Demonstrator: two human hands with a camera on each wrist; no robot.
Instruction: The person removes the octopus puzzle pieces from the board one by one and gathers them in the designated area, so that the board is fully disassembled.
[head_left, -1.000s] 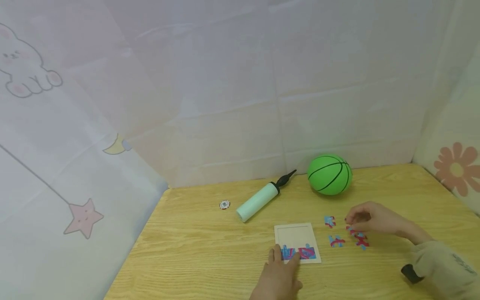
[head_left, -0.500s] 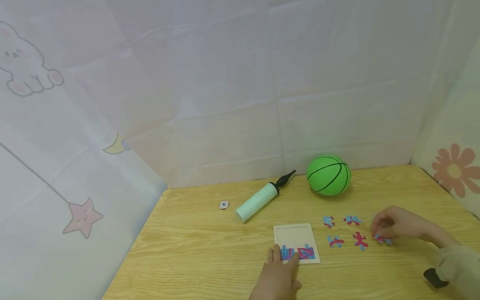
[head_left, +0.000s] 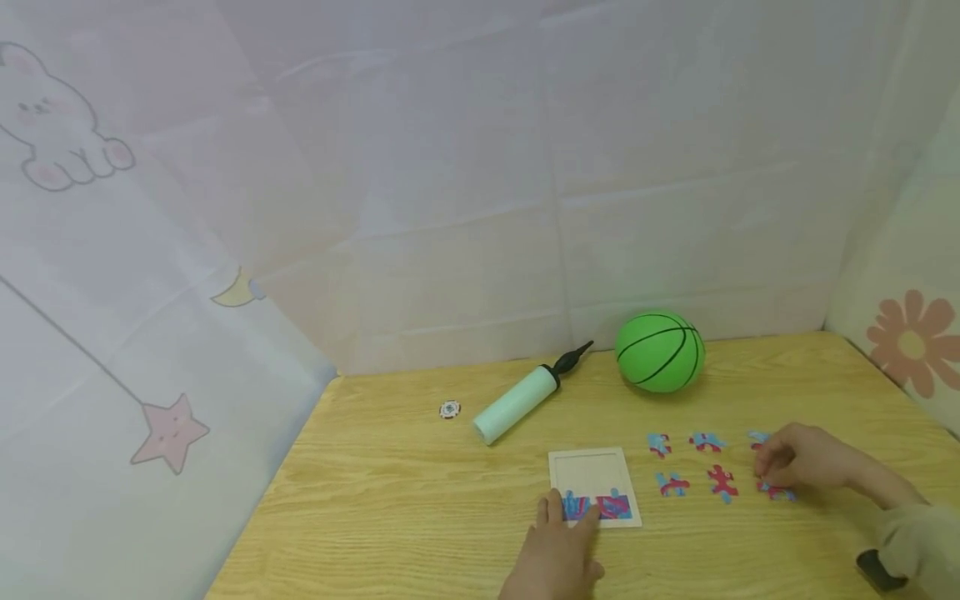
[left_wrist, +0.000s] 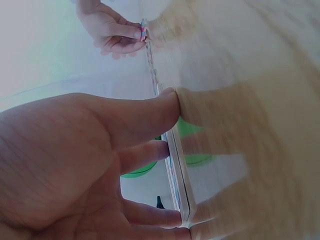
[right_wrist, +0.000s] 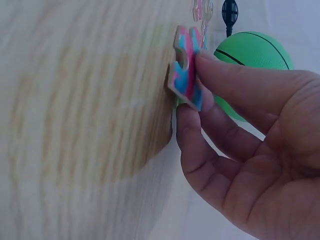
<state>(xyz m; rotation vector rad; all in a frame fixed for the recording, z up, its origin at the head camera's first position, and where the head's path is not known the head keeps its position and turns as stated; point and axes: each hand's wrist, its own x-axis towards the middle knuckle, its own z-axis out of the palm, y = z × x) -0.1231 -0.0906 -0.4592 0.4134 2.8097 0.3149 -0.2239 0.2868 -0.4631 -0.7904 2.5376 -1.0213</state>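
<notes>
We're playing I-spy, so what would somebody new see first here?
Most likely the bright green basketball at the back of the table. Next, perhaps, the loose pink-and-blue jigsaw pieces to the right of the puzzle tray, one pinched in the fingers of the right hand.

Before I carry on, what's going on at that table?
A person is doing a jigsaw. The left hand touches the frame, where placed pieces line the near side and the far part is bare. The right hand pinches a puzzle piece, with five loose pieces beside it on the table. The ball and pump lie farther back, untouched.
</notes>
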